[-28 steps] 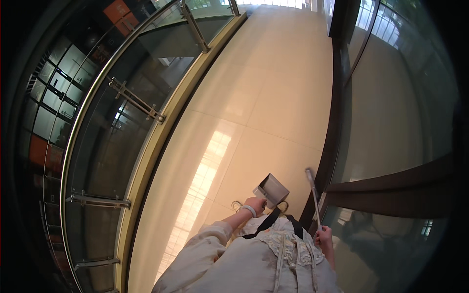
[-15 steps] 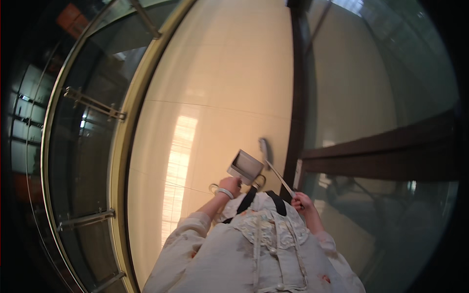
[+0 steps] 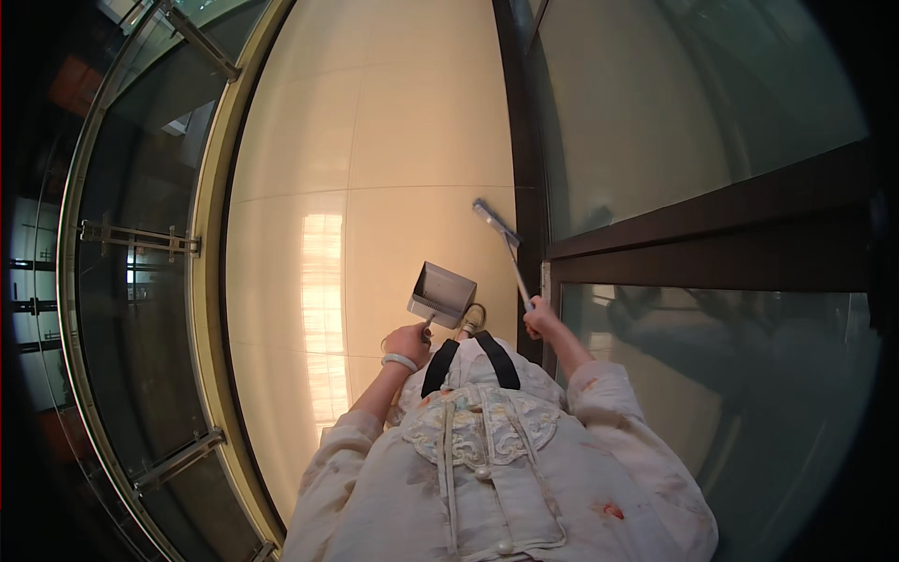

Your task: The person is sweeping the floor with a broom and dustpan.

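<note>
A grey dustpan (image 3: pixel 443 293) hangs low over or rests on the floor ahead of my shoe; which of the two I cannot tell. My left hand (image 3: pixel 408 345), with a pale bracelet at the wrist, is closed round the dustpan's handle. On the right, my right hand (image 3: pixel 540 318) grips the light stick of a broom (image 3: pixel 522 278). Its narrow grey-blue head (image 3: pixel 496 223) reaches forward, close to the dark frame at the floor's right edge. A gap of bare tile lies between broom head and dustpan. Any dirt is too small to make out.
Glossy cream floor tiles (image 3: pixel 412 122) run forward between two sides. To the left stands a glass railing with metal brackets (image 3: pixel 140 237) and a brass-coloured base (image 3: pixel 208 234). On the right is a glass wall (image 3: pixel 674 122) with dark framing (image 3: pixel 702 245). My shoe (image 3: pixel 473 318) is beside the dustpan.
My right arm has stretched forward, taking the broom head farther ahead and away from the dustpan. The dustpan stays in my left hand. The whole view has shifted and turned slightly.
</note>
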The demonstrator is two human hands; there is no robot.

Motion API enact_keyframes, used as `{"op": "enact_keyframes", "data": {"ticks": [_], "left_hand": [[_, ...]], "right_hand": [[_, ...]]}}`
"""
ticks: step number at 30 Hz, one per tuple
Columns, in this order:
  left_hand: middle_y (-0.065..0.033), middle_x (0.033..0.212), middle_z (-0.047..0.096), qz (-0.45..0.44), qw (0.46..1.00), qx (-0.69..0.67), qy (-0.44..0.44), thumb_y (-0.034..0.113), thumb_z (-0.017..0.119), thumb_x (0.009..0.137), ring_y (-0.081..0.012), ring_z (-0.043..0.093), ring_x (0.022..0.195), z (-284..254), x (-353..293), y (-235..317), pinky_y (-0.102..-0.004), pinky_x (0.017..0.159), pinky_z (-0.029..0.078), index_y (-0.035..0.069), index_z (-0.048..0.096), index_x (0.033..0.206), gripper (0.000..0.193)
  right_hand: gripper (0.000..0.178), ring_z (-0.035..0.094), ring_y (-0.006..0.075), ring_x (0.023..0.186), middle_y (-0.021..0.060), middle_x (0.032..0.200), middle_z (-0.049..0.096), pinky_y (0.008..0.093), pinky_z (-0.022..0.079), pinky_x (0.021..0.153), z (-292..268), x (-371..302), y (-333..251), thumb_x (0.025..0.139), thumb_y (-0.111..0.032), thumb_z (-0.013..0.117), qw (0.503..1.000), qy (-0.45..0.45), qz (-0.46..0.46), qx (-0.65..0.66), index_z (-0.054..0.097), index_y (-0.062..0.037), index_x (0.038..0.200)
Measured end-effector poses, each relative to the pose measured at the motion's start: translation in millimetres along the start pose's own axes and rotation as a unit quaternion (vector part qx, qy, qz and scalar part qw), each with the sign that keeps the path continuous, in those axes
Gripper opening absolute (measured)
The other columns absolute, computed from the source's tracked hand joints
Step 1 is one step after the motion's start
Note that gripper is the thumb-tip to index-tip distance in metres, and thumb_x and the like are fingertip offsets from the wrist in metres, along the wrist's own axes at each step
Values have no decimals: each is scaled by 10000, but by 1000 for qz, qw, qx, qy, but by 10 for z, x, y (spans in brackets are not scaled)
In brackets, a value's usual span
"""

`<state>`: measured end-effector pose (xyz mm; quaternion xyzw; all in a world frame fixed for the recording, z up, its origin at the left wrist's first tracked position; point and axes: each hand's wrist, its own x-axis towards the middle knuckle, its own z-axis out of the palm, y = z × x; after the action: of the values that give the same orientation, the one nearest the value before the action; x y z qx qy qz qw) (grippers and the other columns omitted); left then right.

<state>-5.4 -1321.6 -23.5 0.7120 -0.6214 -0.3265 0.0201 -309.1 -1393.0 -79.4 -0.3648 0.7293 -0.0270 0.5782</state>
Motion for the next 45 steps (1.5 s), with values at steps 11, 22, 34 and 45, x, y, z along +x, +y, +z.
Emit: {"op": "enact_keyframes", "data": {"ticks": [11, 22, 34, 45], "left_hand": [[-94, 755, 651, -40, 999, 5, -34, 180, 572, 726, -281, 627, 729, -71, 9, -137, -406, 648, 485, 158, 649, 820, 124], [-116, 771, 645, -69, 996, -46, -36, 196, 578, 725, -296, 623, 752, 50, -217, -173, -410, 653, 490, 157, 620, 858, 146], [-76, 757, 652, -146, 988, -44, 21, 259, 584, 734, -268, 631, 726, 133, -321, -257, -395, 633, 493, 204, 631, 869, 153], [-80, 803, 652, -210, 975, -60, 34, 220, 588, 747, -264, 630, 765, -238, -425, -442, -399, 647, 491, 192, 612, 921, 177]], "right_hand": [[449, 440, 94, 417, 107, 650, 529, 241, 328, 339, -469, -696, -187, 757, 69, 524, 964, -165, 106, 179, 445, -35, 1187], [306, 562, 196, 491, 124, 660, 552, 309, 398, 353, 8, 299, -726, 749, 13, 527, 993, -59, -83, -58, 463, -1, 1048], [472, 465, 119, 446, 86, 638, 519, 267, 350, 361, -579, -248, -1062, 688, 104, 558, 970, -228, 71, -36, 464, 6, 1140], [163, 458, 178, 345, 89, 517, 476, 306, 321, 300, 270, 436, -1128, 695, 63, 545, 981, -164, -87, -46, 484, 0, 833]]}}
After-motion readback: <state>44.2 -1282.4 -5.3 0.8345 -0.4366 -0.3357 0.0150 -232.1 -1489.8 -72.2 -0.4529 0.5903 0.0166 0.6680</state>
